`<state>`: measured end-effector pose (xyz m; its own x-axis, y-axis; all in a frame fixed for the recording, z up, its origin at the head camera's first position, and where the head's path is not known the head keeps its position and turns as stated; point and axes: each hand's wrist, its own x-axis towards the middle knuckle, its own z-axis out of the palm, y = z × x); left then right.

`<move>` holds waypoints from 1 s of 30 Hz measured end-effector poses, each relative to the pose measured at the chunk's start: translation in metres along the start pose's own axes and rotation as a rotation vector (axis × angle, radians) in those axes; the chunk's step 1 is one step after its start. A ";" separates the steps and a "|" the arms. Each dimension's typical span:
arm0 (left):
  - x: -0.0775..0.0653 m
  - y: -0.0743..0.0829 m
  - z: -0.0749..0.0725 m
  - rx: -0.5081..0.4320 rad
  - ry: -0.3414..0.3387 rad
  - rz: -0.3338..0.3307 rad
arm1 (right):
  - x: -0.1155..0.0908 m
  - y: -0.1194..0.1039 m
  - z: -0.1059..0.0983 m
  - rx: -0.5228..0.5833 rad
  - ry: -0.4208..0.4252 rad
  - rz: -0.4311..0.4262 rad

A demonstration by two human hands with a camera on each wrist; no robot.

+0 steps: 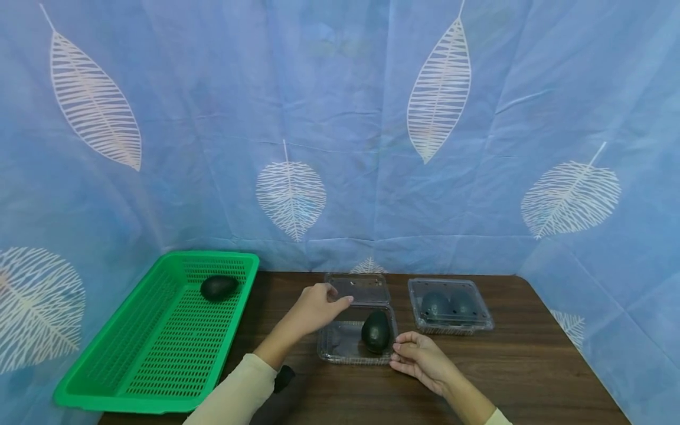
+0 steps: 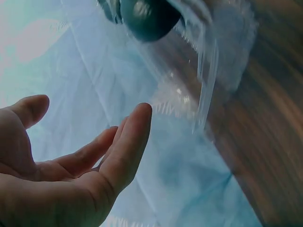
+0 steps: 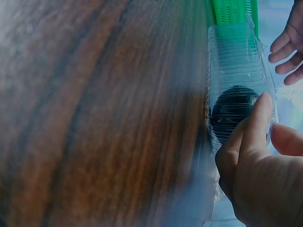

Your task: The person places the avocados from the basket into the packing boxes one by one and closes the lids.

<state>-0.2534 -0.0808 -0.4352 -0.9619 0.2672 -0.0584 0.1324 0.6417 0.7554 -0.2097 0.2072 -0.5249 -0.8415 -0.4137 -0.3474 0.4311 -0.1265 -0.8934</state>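
Observation:
A clear plastic clamshell box (image 1: 340,358) stands on the table with its lid (image 1: 361,289) folded back. One dark avocado (image 1: 376,332) lies in its right half; the same avocado (image 3: 232,111) shows through the box wall in the right wrist view. My left hand (image 1: 319,308) hovers over the box's left side, thumb and fingers apart, holding nothing; the left wrist view shows the gap between its thumb and fingers (image 2: 130,146). At the box's near right corner, my right hand (image 1: 422,361) holds the rim between thumb and fingers.
To the right stands a closed clear box (image 1: 480,321) with two avocados inside. A green slotted basket (image 1: 159,342) occupies the left, with one avocado (image 1: 219,288) at its far end. Behind the brown table (image 1: 531,366) hangs a blue leaf-print cloth (image 1: 340,118).

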 end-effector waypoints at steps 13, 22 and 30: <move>-0.018 -0.008 -0.044 0.048 0.141 -0.042 | 0.000 0.001 -0.001 0.003 -0.011 -0.007; -0.031 -0.016 -0.084 0.096 0.227 -0.047 | 0.000 0.000 -0.002 -0.010 -0.010 -0.017; -0.043 -0.027 -0.117 0.144 0.296 -0.049 | 0.001 0.001 -0.003 0.005 -0.016 -0.014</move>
<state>-0.2437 -0.1930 -0.3768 -0.9929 0.0265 0.1156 0.0963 0.7495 0.6549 -0.2109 0.2089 -0.5270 -0.8422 -0.4265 -0.3299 0.4207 -0.1369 -0.8968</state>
